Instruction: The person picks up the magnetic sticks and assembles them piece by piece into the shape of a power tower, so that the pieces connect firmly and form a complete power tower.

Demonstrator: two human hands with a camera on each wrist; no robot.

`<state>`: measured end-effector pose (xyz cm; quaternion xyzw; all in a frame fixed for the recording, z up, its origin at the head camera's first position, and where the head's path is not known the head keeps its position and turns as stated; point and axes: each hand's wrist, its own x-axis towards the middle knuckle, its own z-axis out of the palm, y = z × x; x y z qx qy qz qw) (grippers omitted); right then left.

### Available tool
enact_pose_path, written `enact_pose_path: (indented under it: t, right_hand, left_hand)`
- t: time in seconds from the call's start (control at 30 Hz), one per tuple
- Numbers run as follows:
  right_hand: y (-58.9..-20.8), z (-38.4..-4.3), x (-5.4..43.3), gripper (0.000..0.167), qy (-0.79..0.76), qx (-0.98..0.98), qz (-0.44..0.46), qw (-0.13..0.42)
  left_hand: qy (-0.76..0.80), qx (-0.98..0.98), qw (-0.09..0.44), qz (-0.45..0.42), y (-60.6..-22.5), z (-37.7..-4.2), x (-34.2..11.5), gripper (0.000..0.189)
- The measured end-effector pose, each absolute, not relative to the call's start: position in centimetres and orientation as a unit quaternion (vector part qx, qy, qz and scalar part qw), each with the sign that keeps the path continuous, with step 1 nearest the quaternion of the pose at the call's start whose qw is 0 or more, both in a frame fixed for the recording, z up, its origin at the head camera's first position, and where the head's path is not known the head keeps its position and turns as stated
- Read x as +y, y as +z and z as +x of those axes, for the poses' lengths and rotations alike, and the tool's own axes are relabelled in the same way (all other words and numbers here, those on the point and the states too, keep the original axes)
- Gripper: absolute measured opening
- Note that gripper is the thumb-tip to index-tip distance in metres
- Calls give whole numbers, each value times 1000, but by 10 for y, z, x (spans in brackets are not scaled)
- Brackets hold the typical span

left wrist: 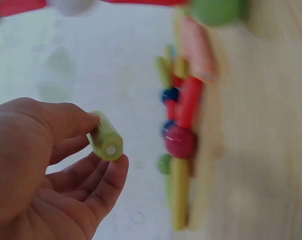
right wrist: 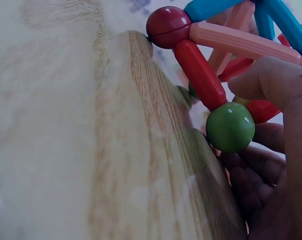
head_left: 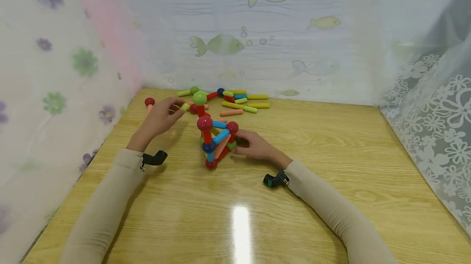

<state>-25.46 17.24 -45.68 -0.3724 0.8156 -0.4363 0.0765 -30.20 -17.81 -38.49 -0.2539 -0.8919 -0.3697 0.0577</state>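
Observation:
In the head view my left hand (head_left: 158,119) is held up left of a ball-and-rod structure (head_left: 221,136), apart from it. Its thumb and fingers pinch a short yellow-green rod (left wrist: 106,142), whose end with a small pale disc faces the left wrist camera. The structure stands on the table, joined from red, blue and salmon rods with red, green and dark blue balls. My right hand (head_left: 255,146) grips its lower right corner, thumb and fingers about a green ball (right wrist: 230,127) and the adjoining red rod. Part of those fingers is hidden behind the ball.
Loose yellow, salmon, red and blue rods (head_left: 232,112) lie with several balls along the back of the wooden table (head_left: 312,145). A red ball (head_left: 149,101) on a salmon rod lies at the back left. Printed curtains hang behind and on both sides.

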Motion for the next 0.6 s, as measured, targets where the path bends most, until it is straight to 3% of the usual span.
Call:
enact_pose_path:
  t: [0.33, 0.6]
  right_hand:
    - [-457, -252, 172, 52, -479, 800, -355, 71]
    - [-440, -248, 170, 40, -543, 774, -318, -64]
  left_hand:
    - [-618, -739, 130, -233, -339, -273, -170, 33]
    - [-689, -650, 135, -290, -308, -245, -154, 29]
